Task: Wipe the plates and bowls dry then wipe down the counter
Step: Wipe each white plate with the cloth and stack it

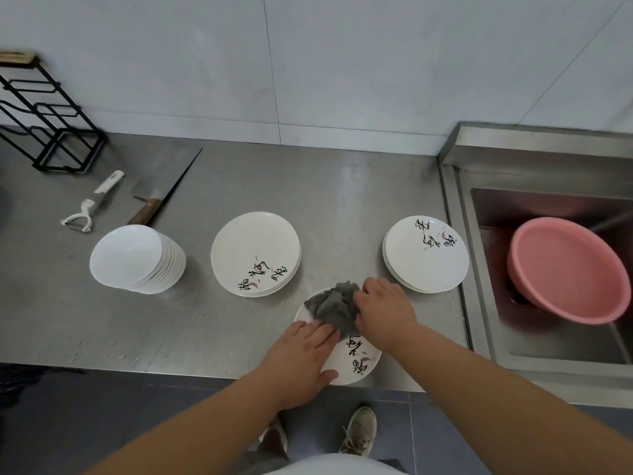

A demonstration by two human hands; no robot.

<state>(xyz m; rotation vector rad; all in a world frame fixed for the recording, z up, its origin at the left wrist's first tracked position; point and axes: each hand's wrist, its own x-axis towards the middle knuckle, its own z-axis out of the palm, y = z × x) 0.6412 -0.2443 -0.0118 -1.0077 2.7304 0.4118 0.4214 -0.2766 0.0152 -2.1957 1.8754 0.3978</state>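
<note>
Hands on front plate (368,354): left hand (301,351) flat, spread; right hand (385,305) tight around grey cloth (334,305).

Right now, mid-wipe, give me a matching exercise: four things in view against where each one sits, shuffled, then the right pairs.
Things
1. cloth
2. basin
3. bowls
4. knife

Places
A. in the sink
B. next to the peeler
C. on the front plate, under the right hand
D. stacked left of the middle plates

Pairs: 1-C, 2-A, 3-D, 4-B.
</note>
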